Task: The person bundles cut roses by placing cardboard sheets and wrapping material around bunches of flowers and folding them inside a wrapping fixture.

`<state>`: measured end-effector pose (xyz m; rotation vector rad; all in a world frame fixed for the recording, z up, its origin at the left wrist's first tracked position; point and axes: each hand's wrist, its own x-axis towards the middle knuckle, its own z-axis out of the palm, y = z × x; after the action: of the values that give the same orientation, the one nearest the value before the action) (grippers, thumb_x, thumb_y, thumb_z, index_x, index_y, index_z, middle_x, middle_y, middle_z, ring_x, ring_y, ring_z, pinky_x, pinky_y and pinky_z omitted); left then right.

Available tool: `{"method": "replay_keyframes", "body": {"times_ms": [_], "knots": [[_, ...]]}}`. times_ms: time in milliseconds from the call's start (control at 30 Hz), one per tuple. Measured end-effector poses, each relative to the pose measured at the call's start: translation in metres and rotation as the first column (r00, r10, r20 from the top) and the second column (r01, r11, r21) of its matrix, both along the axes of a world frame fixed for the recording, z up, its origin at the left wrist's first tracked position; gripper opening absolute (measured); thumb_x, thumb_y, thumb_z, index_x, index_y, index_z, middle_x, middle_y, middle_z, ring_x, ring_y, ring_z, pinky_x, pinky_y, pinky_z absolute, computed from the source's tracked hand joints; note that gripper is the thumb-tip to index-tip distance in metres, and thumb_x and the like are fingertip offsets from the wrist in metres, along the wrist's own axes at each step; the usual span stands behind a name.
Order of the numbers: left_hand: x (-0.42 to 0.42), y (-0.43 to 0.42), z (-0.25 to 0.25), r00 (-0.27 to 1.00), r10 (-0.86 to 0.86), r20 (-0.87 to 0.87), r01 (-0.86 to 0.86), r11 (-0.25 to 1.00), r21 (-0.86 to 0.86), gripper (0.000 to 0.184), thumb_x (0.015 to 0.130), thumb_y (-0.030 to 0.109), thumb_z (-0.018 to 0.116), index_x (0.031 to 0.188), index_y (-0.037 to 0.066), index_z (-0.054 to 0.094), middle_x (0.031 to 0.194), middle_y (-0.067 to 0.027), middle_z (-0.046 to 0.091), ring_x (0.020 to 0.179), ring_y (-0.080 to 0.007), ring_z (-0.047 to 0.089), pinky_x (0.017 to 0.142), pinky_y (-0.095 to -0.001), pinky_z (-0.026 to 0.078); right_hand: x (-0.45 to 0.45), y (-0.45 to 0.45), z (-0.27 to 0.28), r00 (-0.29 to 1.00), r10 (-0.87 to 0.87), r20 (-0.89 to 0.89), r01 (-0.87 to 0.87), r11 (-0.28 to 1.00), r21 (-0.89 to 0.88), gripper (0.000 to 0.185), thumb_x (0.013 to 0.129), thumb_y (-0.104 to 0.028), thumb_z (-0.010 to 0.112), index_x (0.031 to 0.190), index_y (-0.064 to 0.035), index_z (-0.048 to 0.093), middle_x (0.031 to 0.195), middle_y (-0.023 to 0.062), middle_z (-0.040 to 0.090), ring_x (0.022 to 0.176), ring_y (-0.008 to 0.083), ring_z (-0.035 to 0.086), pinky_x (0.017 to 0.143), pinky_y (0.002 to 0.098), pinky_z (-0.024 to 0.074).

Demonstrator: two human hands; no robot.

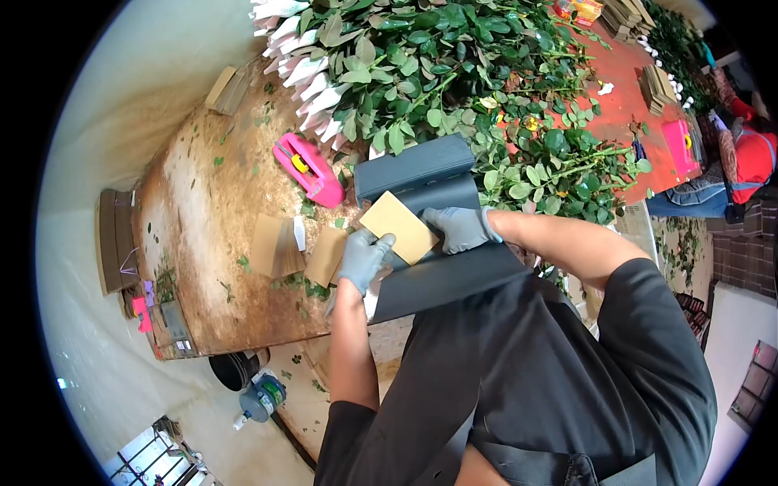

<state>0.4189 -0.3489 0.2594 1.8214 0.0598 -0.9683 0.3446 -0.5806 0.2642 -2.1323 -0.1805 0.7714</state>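
Note:
My left hand, in a grey glove, is closed on the lower left edge of a tan cardboard piece, thumb on top. My right hand, also gloved in grey, has its fingers curled at the cardboard's right edge, over a black sheet; whether it grips anything is unclear. Behind the cardboard lies a black padded block. A pink tape dispenser with a yellow centre stands to the left of the block. More cardboard pieces lie left of my left hand.
Leafy stems with white-wrapped ends fill the table's back. Cardboard stacks stand farther off. A second pink dispenser is on the red surface at right, near another person. A water jug and black bucket are below.

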Motion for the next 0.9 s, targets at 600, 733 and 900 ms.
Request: {"method": "replay_keyframes", "body": {"times_ms": [600, 733, 900], "knots": [[-0.014, -0.011, 0.075, 0.653, -0.737, 0.174, 0.735, 0.672, 0.088, 0.073, 0.080, 0.046, 0.079, 0.133, 0.000, 0.061, 0.120, -0.0185, 0.070, 0.107, -0.0358, 0.069, 0.095, -0.0415, 0.054, -0.005, 0.019, 0.010, 0.939, -0.343, 0.006, 0.338, 0.924, -0.176, 0.039, 0.097, -0.034, 0.058, 0.100, 0.0020, 0.072, 0.101, 0.0263, 0.072, 0.102, 0.0430, 0.068, 0.088, 0.0472, 0.0537], [-0.036, -0.020, 0.081, 0.306, -0.901, 0.308, 0.759, 0.426, 0.493, 0.072, 0.085, 0.044, 0.074, 0.140, 0.003, 0.054, 0.149, -0.0207, 0.048, 0.131, -0.0381, 0.053, 0.108, -0.0473, 0.043, -0.006, 0.019, -0.010, 0.933, -0.352, 0.077, 0.361, 0.908, -0.213, 0.038, 0.097, -0.031, 0.060, 0.102, 0.0053, 0.069, 0.102, 0.0275, 0.071, 0.102, 0.0434, 0.068, 0.088, 0.0472, 0.0535], [-0.051, -0.018, 0.057, 0.247, -0.918, 0.309, 0.648, 0.394, 0.652, 0.049, 0.090, 0.034, 0.067, 0.126, 0.002, 0.060, 0.147, -0.0193, 0.051, 0.126, -0.0387, 0.056, 0.106, -0.0484, 0.045, 0.000, 0.020, -0.003, 0.953, -0.302, 0.035, 0.300, 0.911, -0.282, 0.044, 0.097, -0.036, 0.057, 0.106, 0.0053, 0.070, 0.104, 0.0281, 0.071, 0.103, 0.0419, 0.068, 0.089, 0.0460, 0.0538]]}}
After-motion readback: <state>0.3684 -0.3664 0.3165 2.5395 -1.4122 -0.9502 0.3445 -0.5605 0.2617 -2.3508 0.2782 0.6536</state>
